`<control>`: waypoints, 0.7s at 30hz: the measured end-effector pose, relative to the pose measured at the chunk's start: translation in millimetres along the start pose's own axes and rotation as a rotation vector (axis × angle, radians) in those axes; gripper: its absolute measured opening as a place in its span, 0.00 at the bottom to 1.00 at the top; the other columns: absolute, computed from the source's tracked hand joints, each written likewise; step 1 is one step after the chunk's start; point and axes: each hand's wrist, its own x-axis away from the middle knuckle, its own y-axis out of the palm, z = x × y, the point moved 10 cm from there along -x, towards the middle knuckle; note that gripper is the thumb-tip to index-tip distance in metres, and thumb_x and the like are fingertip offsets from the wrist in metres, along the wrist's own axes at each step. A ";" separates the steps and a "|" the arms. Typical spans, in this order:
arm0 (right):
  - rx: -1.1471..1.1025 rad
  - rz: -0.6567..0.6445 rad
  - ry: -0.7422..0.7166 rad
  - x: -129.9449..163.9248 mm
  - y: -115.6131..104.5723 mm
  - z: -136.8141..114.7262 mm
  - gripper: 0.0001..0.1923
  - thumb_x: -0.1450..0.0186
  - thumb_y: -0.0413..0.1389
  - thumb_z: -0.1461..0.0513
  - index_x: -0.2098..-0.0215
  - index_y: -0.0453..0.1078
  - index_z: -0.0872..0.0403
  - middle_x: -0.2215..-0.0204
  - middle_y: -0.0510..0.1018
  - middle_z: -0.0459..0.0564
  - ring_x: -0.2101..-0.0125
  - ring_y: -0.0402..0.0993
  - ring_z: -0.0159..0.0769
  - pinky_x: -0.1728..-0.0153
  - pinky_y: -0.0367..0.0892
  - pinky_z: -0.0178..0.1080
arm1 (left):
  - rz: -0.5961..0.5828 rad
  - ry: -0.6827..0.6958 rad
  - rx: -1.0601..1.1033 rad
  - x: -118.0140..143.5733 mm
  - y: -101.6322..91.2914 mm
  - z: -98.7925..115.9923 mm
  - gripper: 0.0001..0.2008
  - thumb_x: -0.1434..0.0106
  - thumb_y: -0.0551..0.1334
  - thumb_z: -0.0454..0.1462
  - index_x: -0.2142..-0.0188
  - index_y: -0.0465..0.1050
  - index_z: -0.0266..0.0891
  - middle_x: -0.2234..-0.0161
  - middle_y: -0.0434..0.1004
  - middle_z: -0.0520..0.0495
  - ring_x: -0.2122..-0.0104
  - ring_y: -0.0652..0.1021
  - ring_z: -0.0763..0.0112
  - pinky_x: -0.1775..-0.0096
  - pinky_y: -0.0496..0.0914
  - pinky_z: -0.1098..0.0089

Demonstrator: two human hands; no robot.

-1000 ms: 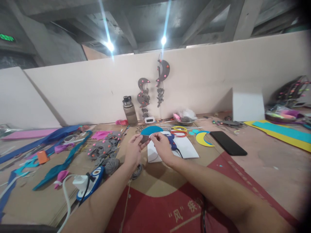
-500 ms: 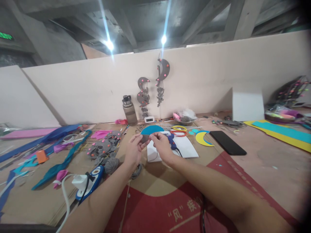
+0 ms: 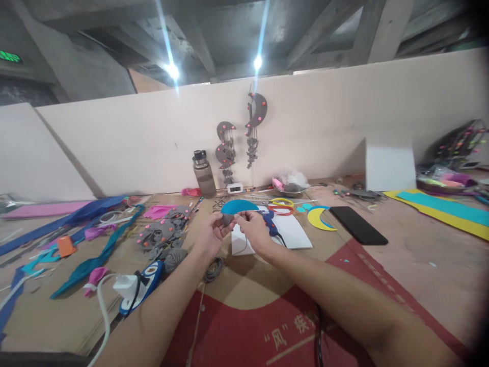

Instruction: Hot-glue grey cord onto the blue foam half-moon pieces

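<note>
Dead centre of the frame, the left hand and right hand meet over the worktop, each grip pinched shut on a small grey felt piece. It looks feather-light, soft and floppy, so it is best held by its edges between fingertips. A blue glue gun lies just right.

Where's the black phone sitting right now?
In the head view the black phone lies flat on the table, off to the right of the right hand, just beside the yellow crescent cutout.
</note>
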 end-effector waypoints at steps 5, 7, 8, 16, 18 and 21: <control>-0.035 0.001 0.028 -1.5 -1.2 4.7 0.14 0.45 0.56 0.53 0.70 0.69 0.56 0.81 0.69 0.42 0.83 0.56 0.25 0.82 0.52 0.32 | -0.086 0.073 -0.055 0.9 10.0 5.4 0.05 0.45 0.61 0.33 0.69 0.70 0.33 0.69 0.79 0.44 0.70 0.79 0.70 0.66 0.75 0.72; -0.050 0.003 0.036 -1.7 -1.6 5.4 0.14 0.45 0.55 0.53 0.70 0.68 0.56 0.82 0.68 0.41 0.84 0.56 0.25 0.82 0.52 0.32 | -0.112 0.121 -0.076 2.1 13.5 9.5 0.06 0.45 0.62 0.34 0.68 0.70 0.34 0.69 0.79 0.45 0.69 0.79 0.70 0.66 0.75 0.71; -0.057 0.001 0.038 -1.7 -1.3 5.1 0.14 0.45 0.55 0.53 0.70 0.68 0.56 0.82 0.68 0.41 0.84 0.56 0.25 0.83 0.52 0.32 | -0.113 0.139 -0.082 2.4 13.8 11.3 0.06 0.45 0.63 0.35 0.68 0.69 0.34 0.70 0.79 0.46 0.70 0.79 0.70 0.67 0.75 0.71; -0.077 -0.037 0.020 1.8 6.7 -1.7 0.14 0.46 0.57 0.53 0.71 0.67 0.55 0.79 0.71 0.44 0.84 0.56 0.24 0.83 0.52 0.31 | -0.108 0.043 -0.094 -1.5 8.6 7.0 0.04 0.44 0.60 0.33 0.69 0.69 0.34 0.73 0.78 0.46 0.74 0.79 0.73 0.71 0.75 0.75; -0.073 -0.035 0.018 2.1 6.7 -1.9 0.14 0.46 0.57 0.53 0.72 0.67 0.55 0.79 0.72 0.44 0.84 0.56 0.24 0.83 0.52 0.31 | -0.091 -0.020 -0.088 -2.6 6.7 0.7 0.04 0.43 0.59 0.33 0.68 0.70 0.33 0.72 0.78 0.45 0.74 0.78 0.75 0.71 0.74 0.76; -0.063 -0.024 0.018 1.9 4.5 -1.5 0.13 0.45 0.56 0.53 0.71 0.66 0.55 0.79 0.72 0.44 0.84 0.55 0.24 0.82 0.51 0.31 | -0.057 -0.037 -0.108 -3.2 3.4 -4.3 0.04 0.43 0.60 0.33 0.68 0.69 0.33 0.72 0.78 0.45 0.74 0.78 0.76 0.72 0.73 0.78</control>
